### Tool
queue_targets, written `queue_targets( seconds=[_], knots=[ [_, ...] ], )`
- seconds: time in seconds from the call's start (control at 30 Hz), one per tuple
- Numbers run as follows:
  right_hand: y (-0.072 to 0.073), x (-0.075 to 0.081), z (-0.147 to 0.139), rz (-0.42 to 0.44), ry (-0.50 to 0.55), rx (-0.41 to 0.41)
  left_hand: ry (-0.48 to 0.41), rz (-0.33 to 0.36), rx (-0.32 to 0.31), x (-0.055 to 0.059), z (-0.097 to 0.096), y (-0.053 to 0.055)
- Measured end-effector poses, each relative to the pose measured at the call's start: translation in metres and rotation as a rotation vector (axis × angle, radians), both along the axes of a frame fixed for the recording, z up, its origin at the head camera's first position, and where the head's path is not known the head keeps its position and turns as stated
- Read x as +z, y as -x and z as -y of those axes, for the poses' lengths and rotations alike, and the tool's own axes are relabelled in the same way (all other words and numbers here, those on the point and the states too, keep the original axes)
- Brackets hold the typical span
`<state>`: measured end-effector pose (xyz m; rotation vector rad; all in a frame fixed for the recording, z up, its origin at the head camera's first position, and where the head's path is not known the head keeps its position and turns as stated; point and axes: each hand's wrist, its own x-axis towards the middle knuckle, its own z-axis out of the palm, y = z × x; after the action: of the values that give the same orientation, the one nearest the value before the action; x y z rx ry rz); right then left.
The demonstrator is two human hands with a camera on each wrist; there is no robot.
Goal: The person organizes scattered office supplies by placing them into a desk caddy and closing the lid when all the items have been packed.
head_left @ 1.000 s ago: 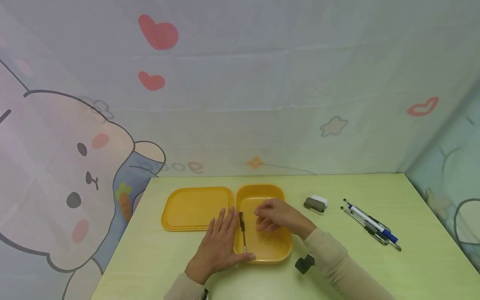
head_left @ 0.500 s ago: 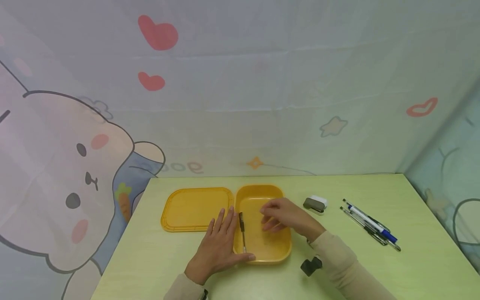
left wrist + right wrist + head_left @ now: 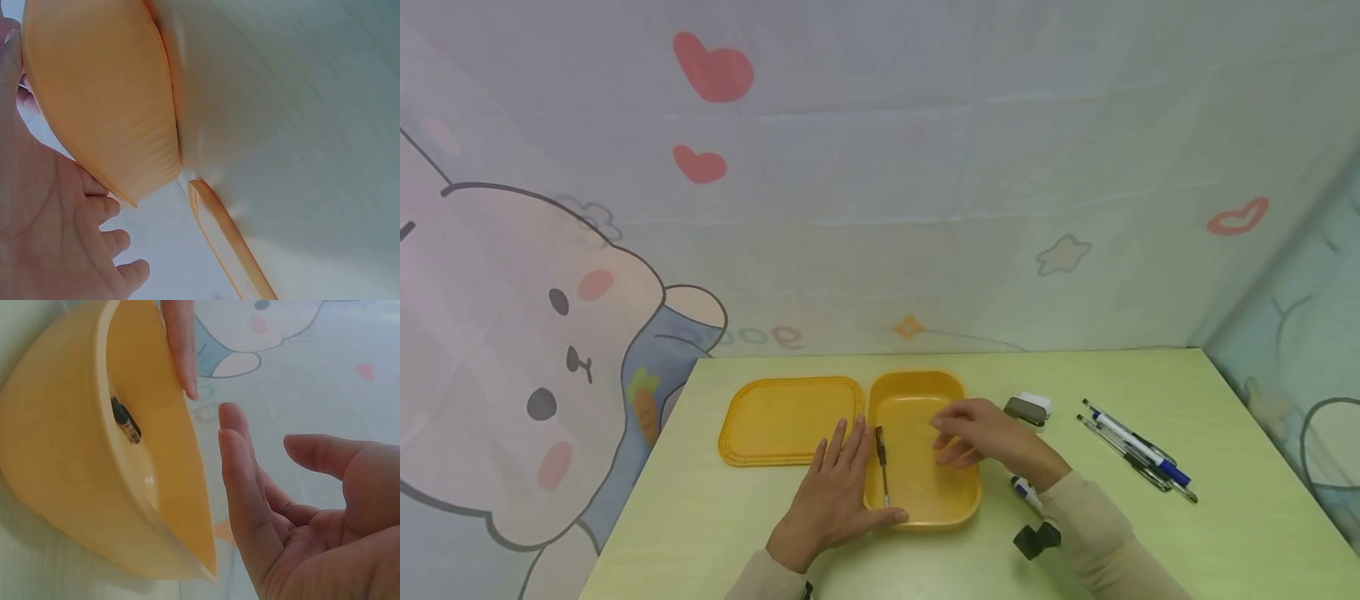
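My left hand lies along the left rim of a yellow plastic box, fingers straight and thumb across its front rim. Its palm and fingertips show beside the box wall in the left wrist view. Inside the box, along the left side, lies a pen with a black grip. My right hand hovers over the box's right side, fingers loosely bent. In the right wrist view, thumb and fingers stand apart with nothing between them.
A flat yellow lid lies left of the box. To its right are a small grey-and-white stapler, several pens in a bunch, and a blue-and-white marker partly under my right forearm. A printed cloth hangs behind the table.
My right hand has drawn back to the right across the box, and the marker near its wrist has come into sight. My left hand has stayed on the rim.
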<state>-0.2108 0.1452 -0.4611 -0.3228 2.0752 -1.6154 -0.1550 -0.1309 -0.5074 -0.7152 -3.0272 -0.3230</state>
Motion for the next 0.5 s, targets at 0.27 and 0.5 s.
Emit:
queue_targets(
  seconds=[0.27, 0.5],
  knots=[
    [-0.003, 0.003, -0.014, 0.003, 0.01, 0.011, 0.007, -0.001, 0.004, -0.002, 0.0, 0.0],
    [-0.007, 0.007, -0.029, 0.011, 0.022, -0.01, -0.004, 0.007, 0.005, -0.001, 0.0, 0.0]
  ],
)
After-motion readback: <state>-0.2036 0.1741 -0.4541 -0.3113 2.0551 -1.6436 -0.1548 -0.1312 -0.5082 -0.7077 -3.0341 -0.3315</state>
